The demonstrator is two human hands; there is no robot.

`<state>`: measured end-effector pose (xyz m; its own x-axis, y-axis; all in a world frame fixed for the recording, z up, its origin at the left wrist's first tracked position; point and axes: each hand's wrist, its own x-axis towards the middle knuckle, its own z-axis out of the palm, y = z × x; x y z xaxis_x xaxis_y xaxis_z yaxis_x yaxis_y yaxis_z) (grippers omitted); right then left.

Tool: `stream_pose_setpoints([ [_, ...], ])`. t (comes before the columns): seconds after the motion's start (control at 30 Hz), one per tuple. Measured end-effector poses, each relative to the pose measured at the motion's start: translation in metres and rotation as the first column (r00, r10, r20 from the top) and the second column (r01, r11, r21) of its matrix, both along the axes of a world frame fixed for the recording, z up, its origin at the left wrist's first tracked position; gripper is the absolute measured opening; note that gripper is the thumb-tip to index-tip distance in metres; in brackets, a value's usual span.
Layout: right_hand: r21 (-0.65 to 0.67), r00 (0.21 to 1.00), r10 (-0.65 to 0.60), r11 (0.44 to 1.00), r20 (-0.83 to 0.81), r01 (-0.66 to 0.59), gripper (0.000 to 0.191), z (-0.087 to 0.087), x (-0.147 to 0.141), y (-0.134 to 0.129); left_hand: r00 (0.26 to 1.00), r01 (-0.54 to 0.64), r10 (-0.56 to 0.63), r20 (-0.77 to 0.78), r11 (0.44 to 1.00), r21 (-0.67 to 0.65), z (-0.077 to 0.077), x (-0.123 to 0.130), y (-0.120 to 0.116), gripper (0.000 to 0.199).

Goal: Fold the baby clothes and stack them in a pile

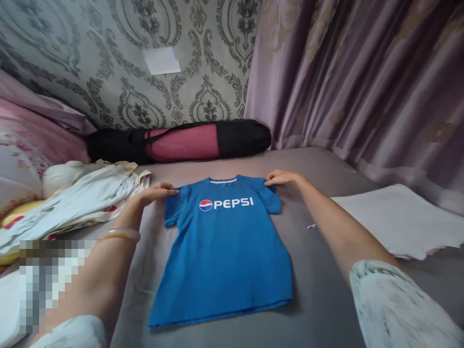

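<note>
A blue T-shirt with a PEPSI print lies spread face up on a grey sheet, its collar away from me and its hem towards me. At its left shoulder edge in view, my left hand pinches the sleeve cloth between thumb and fingers. My right hand grips the opposite sleeve near the shoulder in the same way. Both arms reach forward along the shirt's sides, and a pale bangle circles my left wrist. The shirt's front looks smooth, with both short sleeves angled outward.
Behind the shirt, a black and pink rolled mat bag lies along the patterned wall. Crumpled light clothes are heaped on the left. To the right rests a white cloth on the grey sheet, below purple curtains.
</note>
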<state>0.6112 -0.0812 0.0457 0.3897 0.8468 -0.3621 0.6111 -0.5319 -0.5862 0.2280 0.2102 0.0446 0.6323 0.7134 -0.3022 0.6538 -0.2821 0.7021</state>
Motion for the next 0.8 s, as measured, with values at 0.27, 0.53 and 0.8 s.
stream_pose_setpoints([
  [0.27,0.036,0.844,-0.453,0.876,-0.286,0.482,0.036,-0.009,-0.010,-0.014,0.999,-0.019,0.017,-0.048,0.999,-0.041,-0.004,-0.015,0.001,0.048],
  [0.53,0.039,0.791,-0.479,0.846,-0.380,0.531,0.014,-0.004,-0.025,-0.034,0.989,-0.053,0.081,0.125,0.975,-0.216,0.002,-0.027,-0.020,0.041],
  [0.8,0.192,0.615,-0.614,0.613,-0.495,0.767,0.003,-0.015,-0.058,-0.028,0.851,-0.238,0.446,0.278,0.798,-0.554,0.001,-0.013,-0.049,0.021],
])
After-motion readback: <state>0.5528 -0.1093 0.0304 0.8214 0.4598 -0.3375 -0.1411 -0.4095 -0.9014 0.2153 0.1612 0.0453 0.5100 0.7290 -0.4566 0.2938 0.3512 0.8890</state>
